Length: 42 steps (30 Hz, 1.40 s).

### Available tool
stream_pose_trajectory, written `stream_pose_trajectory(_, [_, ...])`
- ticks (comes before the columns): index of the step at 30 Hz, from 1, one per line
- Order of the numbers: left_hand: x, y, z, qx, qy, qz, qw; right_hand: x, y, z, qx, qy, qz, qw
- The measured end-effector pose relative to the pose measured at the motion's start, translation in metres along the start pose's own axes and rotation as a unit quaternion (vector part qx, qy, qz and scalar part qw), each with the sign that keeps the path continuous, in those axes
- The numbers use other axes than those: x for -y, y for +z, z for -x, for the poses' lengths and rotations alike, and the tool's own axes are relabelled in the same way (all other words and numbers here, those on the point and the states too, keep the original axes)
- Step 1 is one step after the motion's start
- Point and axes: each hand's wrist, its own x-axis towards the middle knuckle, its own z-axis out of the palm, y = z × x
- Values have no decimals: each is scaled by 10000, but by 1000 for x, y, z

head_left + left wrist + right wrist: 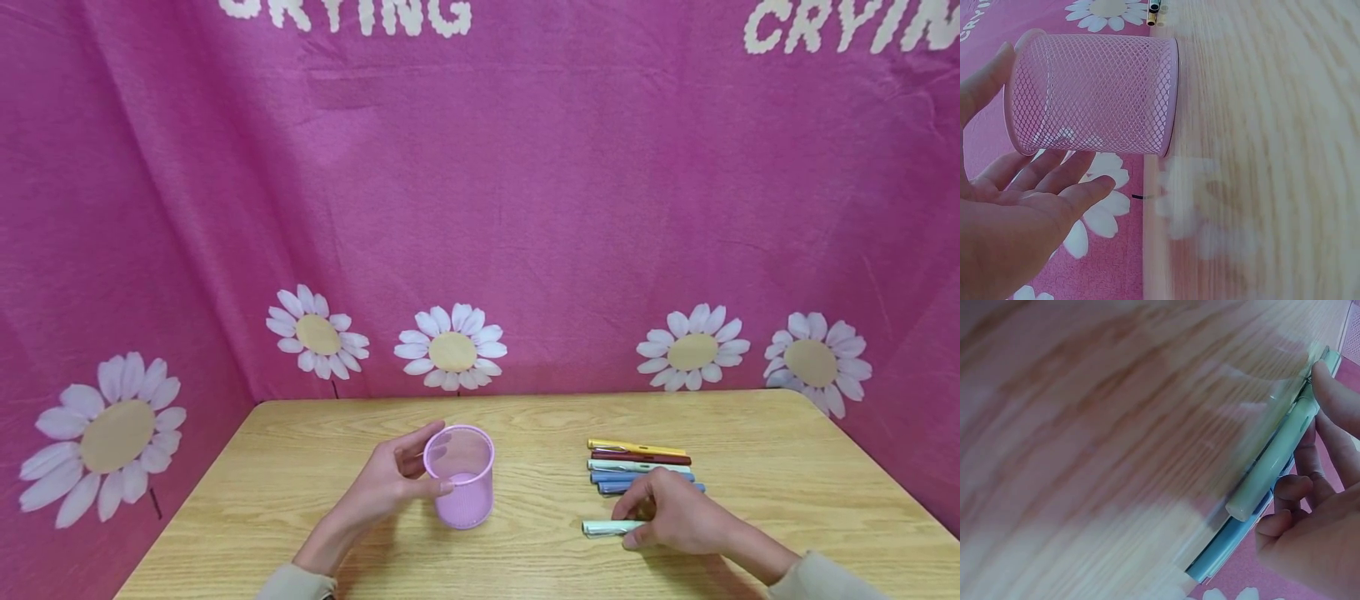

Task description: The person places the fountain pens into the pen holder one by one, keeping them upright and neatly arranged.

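Observation:
A pink mesh pen cup (pixel 468 504) stands upright on the table. My left hand (pixel 386 482) holds it from the left, thumb at the near side of the rim and fingers round the far side; the left wrist view shows the cup's mesh wall (pixel 1097 94) between thumb and fingers. On the right, a light green pen (pixel 602 528) lies flat near the table's front, its clip end toward the cup. My right hand (pixel 684 515) pinches this pen between thumb and forefinger, covering its other end in the head view. The right wrist view shows its barrel (pixel 1269 462) low along the tabletop.
Just beyond the right hand lies a row of pens: yellow (pixel 641 448), dark red (pixel 648 458), another light green (pixel 626 467) and two blue ones, the nearer blue pen (pixel 611 489) partly behind the hand. A pink cloth (pixel 555 208) with daisies hangs behind the wooden table (pixel 540 417).

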Motion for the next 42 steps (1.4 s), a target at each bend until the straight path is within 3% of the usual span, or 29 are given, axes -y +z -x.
stream_pose_trajectory(6, [1, 0, -1, 35, 34, 33, 10000, 2, -1, 1, 15, 173, -183, 9997])
stream_pose_trajectory(22, [0, -1, -1, -32, -95, 9, 9999, 17, -11, -1, -194, 74, -209, 9996])
stream_pose_trajectory(30, [-1, 0, -1, -59, -107, 5, 9999, 30, -14, -4, -259, 293, -304, 9988])
stream_pose_trajectory(42, [-1, 0, -1, -9, -106, 95, 9999, 57, -19, -11, -584, 128, -469, 9971])
